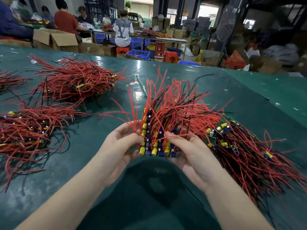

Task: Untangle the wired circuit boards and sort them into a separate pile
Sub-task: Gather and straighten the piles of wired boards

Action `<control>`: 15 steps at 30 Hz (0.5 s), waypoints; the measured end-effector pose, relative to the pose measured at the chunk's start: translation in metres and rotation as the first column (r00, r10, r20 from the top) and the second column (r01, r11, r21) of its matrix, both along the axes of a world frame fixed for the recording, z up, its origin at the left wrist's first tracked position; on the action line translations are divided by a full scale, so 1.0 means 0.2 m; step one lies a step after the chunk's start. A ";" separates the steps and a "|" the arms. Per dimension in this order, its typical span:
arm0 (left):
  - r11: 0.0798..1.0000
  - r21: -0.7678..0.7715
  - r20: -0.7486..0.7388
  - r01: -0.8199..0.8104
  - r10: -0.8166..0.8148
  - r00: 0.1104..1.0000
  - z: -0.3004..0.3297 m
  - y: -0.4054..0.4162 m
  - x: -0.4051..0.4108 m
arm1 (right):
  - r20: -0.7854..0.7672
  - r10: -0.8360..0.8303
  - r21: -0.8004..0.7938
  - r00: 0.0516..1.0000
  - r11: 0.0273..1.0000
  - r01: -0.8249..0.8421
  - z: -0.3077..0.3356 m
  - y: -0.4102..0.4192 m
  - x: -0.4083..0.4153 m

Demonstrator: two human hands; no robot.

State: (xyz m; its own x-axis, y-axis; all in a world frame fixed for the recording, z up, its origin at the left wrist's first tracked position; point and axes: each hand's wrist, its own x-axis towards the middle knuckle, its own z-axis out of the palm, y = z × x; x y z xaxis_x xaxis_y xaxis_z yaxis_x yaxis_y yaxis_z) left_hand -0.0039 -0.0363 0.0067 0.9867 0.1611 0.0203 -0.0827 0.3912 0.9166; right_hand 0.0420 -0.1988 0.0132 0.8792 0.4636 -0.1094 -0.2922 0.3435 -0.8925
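The wire pile [10, 80] at nine o'clock is cut by the left edge. The held boards [156, 146] hide both hands' fingertips. Workers [123, 30] at twelve o'clock are blurred.

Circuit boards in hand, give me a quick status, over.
Left hand and right hand both grip stacked boards. Red wires fan upward, some crossing into tangled pile at right. Sorted piles left.

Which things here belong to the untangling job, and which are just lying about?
Job:
left hand
right hand
held stack of boards
tangled heap
sorted piles

Lying about:
cardboard boxes
blue crates
red stools
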 end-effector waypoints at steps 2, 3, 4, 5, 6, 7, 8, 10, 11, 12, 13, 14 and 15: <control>0.998 0.030 -0.001 -0.061 0.061 0.998 0.01 -0.01 0.00 | 0.007 -0.018 -0.021 1.000 1.000 0.018 -0.01 -0.01 0.00; 0.996 0.044 0.010 -0.077 0.076 0.997 0.00 -0.02 0.00 | 0.002 -0.022 -0.018 1.000 1.000 0.022 -0.01 -0.01 -0.01; 0.995 0.061 0.008 -0.082 0.082 0.997 0.01 -0.02 0.00 | -0.007 -0.017 -0.010 1.000 1.000 0.017 -0.01 -0.01 -0.01; 0.993 0.079 0.012 -0.084 0.083 0.996 0.00 -0.02 0.00 | -0.011 -0.006 -0.008 1.000 1.000 0.006 -0.01 -0.01 -0.01; 0.992 0.095 0.002 -0.088 0.088 0.996 0.01 -0.02 -0.01 | -0.009 0.005 -0.018 1.000 1.000 -0.006 -0.01 -0.01 -0.01; 0.989 0.115 -0.005 -0.094 0.095 0.995 0.00 -0.02 0.00 | -0.004 0.013 -0.028 1.000 1.000 -0.013 0.00 -0.01 -0.01; 0.987 0.129 -0.027 -0.096 0.101 0.995 0.00 -0.02 0.00 | -0.002 0.015 -0.032 1.000 0.999 -0.015 0.00 -0.01 -0.01; 0.991 0.111 -0.060 -0.077 0.084 0.995 0.00 -0.01 0.00 | -0.016 -0.008 -0.024 1.000 1.000 0.007 0.01 0.00 -0.02; 0.994 0.082 -0.070 -0.067 0.073 0.995 -0.01 0.00 0.00 | -0.023 -0.016 -0.024 1.000 1.000 0.015 0.01 0.00 -0.02; 0.997 0.058 -0.084 -0.050 0.055 0.995 0.00 0.00 0.00 | -0.026 -0.013 -0.027 1.000 1.000 0.012 0.01 0.00 -0.02; 0.999 0.046 -0.093 -0.025 0.029 0.995 0.00 0.00 0.00 | -0.033 0.002 -0.028 0.999 1.000 -0.003 0.02 0.00 -0.02; 0.999 0.035 -0.100 -0.001 0.004 0.995 0.00 0.00 0.00 | -0.050 0.022 -0.026 0.999 0.999 -0.023 0.03 0.00 -0.02; 1.000 0.025 -0.102 0.018 -0.016 0.995 -0.01 0.00 0.00 | -0.071 0.044 -0.022 0.996 0.999 -0.046 0.03 0.00 -0.02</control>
